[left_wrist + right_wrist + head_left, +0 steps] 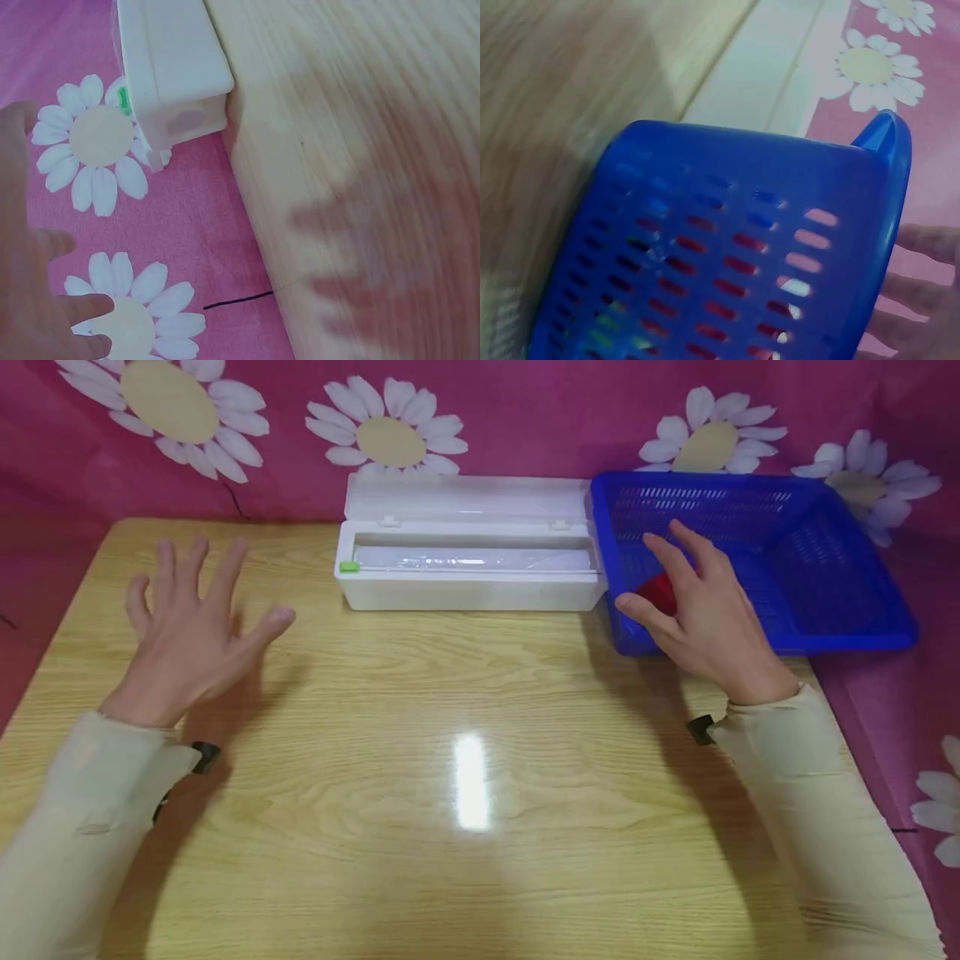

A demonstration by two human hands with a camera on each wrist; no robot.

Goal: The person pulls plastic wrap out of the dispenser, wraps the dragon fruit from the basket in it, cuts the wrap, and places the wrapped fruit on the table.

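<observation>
My left hand (191, 627) is held over the left side of the wooden table, fingers spread and holding nothing. Over the near left part of the blue plastic basket (847, 639) hangs my right hand (708, 610), its fingers apart. Beneath that hand, inside the basket, a red thing (658, 592) shows in part; the hand hides the rest of it. Left of the basket stands a white cling film dispenser (472, 593) with its lid (465, 497) raised. A roll of film (472, 558) lies in it, and a green slide cutter (349, 567) sits at its left end.
The wooden table (375, 710) reaches back to a pink cloth (525, 410) with large daisies. The basket sticks out past the table's right edge. Through its slotted wall (705, 262), red and greenish patches show in the right wrist view.
</observation>
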